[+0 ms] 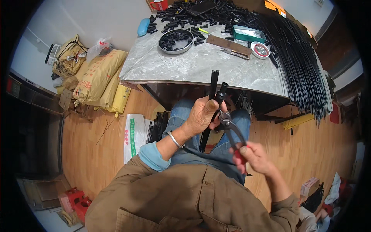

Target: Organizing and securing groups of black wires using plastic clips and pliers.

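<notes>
My left hand (pixel 198 119) is closed around a bundle of thin black rods (pixel 214 82), held upright over my lap. Beside their upper ends, in the same grip, stands a short black cylindrical fitting (pixel 221 92) with a knobbed top. My right hand (pixel 254 157) grips the red handles of a pair of pliers (pixel 234 133). The jaws of the pliers are up against the lower part of the held pieces, close to my left fingertips. Whether they bite on anything is hidden there.
A grey marble-look table (pixel 147 65) stands ahead, bearing heaped black fittings (pixel 220 15), a round metal dish (pixel 176 51), a green tin (pixel 249 37) and a scissors-like tool (pixel 235 53). Long black rods (pixel 299 65) overhang its right side. Yellow sacks (pixel 102 77) lie at left.
</notes>
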Available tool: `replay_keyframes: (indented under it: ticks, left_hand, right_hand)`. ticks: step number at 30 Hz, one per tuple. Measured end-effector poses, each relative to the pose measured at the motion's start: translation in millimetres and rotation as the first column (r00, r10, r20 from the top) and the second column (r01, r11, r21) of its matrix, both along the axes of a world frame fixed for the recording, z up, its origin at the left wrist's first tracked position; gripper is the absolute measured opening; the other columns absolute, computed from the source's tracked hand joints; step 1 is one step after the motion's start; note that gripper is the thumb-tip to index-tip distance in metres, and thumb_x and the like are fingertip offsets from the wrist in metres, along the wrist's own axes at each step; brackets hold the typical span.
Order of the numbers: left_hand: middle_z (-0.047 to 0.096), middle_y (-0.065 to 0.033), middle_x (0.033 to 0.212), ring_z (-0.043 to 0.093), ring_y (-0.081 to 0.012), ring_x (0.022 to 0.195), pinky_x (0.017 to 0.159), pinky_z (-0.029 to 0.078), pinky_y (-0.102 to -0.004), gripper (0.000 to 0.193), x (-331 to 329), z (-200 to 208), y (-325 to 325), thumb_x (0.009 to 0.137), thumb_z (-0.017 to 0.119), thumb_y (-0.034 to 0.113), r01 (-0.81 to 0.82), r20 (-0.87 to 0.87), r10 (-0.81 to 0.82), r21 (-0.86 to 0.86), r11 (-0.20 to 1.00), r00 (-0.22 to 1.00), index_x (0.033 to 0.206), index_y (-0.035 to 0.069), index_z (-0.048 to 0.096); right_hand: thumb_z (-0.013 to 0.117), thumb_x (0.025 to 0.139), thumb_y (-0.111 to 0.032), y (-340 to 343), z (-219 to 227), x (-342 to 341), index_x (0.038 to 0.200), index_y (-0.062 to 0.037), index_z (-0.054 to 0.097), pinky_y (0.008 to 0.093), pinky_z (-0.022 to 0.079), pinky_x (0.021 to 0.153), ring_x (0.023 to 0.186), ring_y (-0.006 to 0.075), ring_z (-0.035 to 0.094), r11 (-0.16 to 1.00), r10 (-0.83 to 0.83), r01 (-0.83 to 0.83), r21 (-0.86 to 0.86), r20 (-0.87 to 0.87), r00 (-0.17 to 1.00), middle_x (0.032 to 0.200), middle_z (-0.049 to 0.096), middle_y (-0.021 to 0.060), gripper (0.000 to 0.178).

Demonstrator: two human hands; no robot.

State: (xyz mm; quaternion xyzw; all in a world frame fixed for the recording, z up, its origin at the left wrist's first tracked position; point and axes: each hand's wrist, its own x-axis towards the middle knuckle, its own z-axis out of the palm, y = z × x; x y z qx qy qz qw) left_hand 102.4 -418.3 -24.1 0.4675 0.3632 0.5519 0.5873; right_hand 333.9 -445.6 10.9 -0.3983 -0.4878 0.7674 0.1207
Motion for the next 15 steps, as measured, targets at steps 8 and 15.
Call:
replay_keyframes:
  ticks: [8,15]
  left_hand:
    - [0.050,-0.0005,0.055,0.045,-0.0055,0.042,0.038,0.034,-0.0190,0.068,0.2,2.7,3.3,0.083,0.045,0.068,0.114,0.013,-0.114,0.004,0.994,0.993,0.081,0.002,0.058]
    - [0.050,-0.0025,0.055,0.045,-0.0070,0.042,0.039,0.035,-0.0219,0.076,-1.0,5.7,3.5,0.080,0.041,0.074,0.071,-0.036,-0.073,-0.040,0.997,0.997,0.076,-0.001,0.056]
  right_hand:
    - [0.055,0.090,-0.047,-39.0,-78.6,-21.1,0.092,-0.0048,0.054,0.0288,0.038,0.034,0.041,0.0106,0.041,0.671,-0.277,-0.371,-0.642,-0.681,0.678,0.056,0.040,0.0016,0.042]
    - [0.055,0.091,-0.017,-2.9,4.4,-9.0,0.125,0.0066,0.045,0.0347,0.054,0.062,0.066,0.0220,0.064,0.987,-0.042,0.016,-0.161,-0.158,0.987,0.082,0.063,0.0159,0.043]
